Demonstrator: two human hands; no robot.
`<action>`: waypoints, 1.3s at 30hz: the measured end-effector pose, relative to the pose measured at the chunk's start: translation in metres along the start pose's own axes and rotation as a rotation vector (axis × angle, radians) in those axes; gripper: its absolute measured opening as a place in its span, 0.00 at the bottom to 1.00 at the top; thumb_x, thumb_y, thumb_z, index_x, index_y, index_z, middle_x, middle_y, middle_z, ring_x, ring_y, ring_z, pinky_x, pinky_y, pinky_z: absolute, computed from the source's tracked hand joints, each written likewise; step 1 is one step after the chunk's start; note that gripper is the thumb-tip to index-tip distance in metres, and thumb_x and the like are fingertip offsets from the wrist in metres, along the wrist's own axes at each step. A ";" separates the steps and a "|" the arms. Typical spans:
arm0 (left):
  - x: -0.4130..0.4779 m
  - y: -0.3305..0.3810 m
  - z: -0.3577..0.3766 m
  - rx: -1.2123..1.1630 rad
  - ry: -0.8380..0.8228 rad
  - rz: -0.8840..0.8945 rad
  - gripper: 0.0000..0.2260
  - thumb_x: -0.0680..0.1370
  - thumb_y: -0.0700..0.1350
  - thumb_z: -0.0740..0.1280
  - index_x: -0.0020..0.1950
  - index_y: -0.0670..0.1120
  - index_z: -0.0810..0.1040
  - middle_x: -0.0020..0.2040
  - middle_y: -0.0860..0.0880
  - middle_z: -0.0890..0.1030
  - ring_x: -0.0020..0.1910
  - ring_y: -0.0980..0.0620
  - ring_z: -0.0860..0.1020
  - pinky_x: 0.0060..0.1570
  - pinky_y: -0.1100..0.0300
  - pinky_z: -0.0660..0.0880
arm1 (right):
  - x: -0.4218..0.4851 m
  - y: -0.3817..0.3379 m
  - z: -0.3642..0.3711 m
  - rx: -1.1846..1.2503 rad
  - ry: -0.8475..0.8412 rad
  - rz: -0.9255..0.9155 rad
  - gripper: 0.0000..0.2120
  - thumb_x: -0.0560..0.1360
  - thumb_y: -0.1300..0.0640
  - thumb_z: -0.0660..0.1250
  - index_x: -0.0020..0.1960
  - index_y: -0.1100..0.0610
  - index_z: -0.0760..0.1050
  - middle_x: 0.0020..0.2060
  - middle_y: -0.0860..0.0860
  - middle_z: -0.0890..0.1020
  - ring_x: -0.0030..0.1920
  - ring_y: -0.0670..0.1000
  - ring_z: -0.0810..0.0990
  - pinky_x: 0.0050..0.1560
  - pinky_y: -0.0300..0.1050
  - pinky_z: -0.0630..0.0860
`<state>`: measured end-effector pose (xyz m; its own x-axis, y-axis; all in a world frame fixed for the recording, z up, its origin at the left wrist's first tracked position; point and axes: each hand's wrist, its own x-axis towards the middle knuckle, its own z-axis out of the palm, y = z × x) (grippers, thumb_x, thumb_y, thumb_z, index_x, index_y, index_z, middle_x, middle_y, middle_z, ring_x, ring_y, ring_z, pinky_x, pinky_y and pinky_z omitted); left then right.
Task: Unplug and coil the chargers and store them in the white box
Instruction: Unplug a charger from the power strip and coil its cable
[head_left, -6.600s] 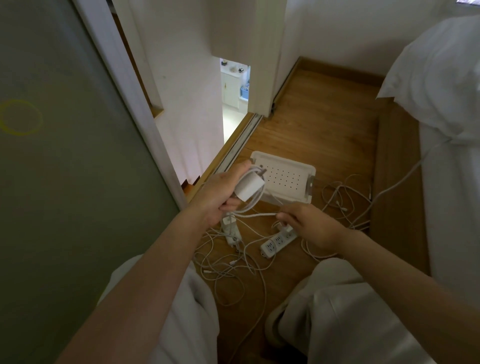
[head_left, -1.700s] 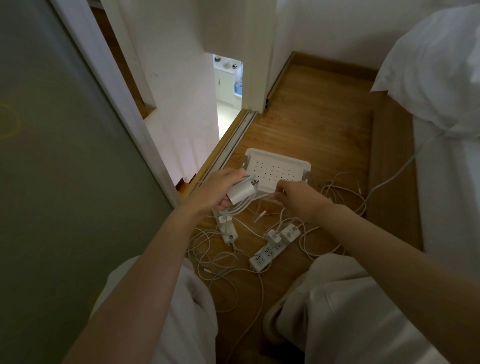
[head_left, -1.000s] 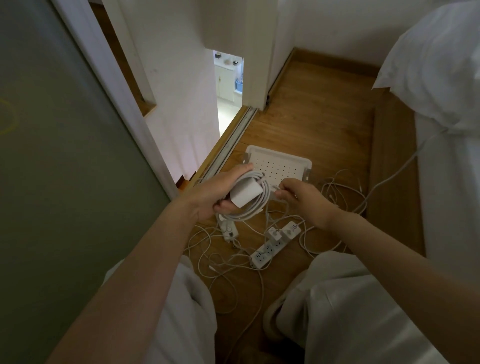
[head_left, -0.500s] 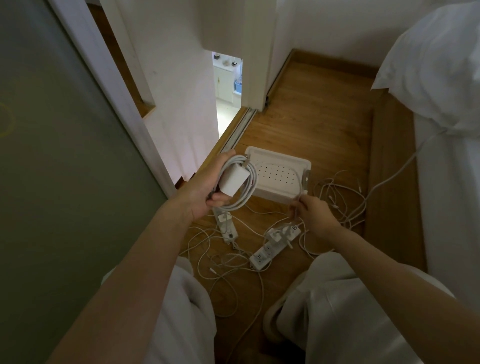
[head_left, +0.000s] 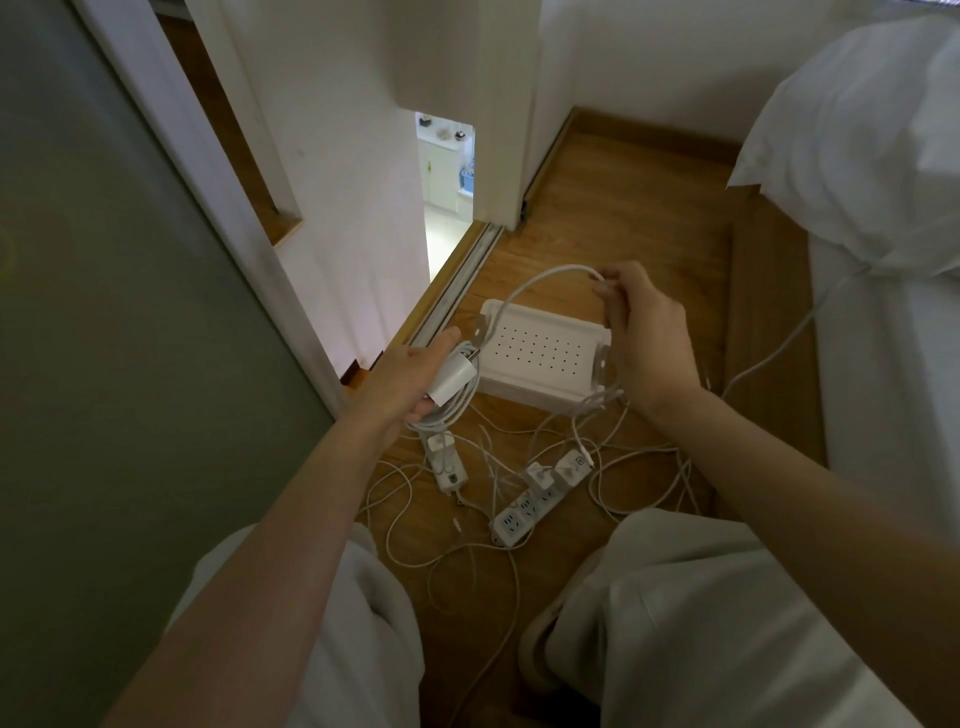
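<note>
While left hand (head_left: 410, 374) grips charger (head_left: 453, 382), right hand (head_left: 649, 338) pinches cable (head_left: 545, 274) over white box (head_left: 540, 349)

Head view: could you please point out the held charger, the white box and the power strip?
charger (head_left: 453, 383): head view, on the adapter's side face.
white box (head_left: 540, 349): head view, on its bare perforated panel.
power strip (head_left: 519, 514): head view, on its socket face.
</note>
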<state>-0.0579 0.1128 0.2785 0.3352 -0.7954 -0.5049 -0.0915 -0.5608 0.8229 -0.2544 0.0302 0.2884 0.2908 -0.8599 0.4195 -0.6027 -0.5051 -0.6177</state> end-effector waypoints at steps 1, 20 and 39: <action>0.001 0.000 0.000 -0.005 0.007 0.001 0.21 0.77 0.59 0.60 0.54 0.41 0.72 0.35 0.46 0.73 0.25 0.56 0.72 0.16 0.70 0.63 | 0.002 -0.004 -0.001 0.025 0.020 -0.013 0.12 0.81 0.53 0.55 0.55 0.61 0.71 0.32 0.46 0.73 0.31 0.48 0.72 0.32 0.47 0.71; -0.003 0.002 0.004 0.011 0.023 0.052 0.16 0.78 0.58 0.61 0.40 0.47 0.72 0.35 0.48 0.76 0.28 0.57 0.75 0.18 0.72 0.66 | -0.014 0.013 0.012 0.066 -0.627 0.412 0.19 0.73 0.59 0.69 0.61 0.59 0.67 0.47 0.48 0.77 0.51 0.49 0.77 0.45 0.34 0.72; -0.005 0.000 0.008 0.189 -0.171 0.106 0.16 0.78 0.58 0.59 0.44 0.47 0.75 0.34 0.49 0.76 0.21 0.62 0.74 0.20 0.72 0.66 | -0.018 -0.015 0.030 -0.283 -0.728 -0.014 0.10 0.81 0.54 0.55 0.57 0.55 0.72 0.49 0.51 0.73 0.48 0.51 0.74 0.47 0.41 0.71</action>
<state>-0.0673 0.1147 0.2792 0.1522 -0.8704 -0.4682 -0.2964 -0.4922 0.8185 -0.2284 0.0510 0.2704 0.6552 -0.7344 -0.1771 -0.7335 -0.5624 -0.3816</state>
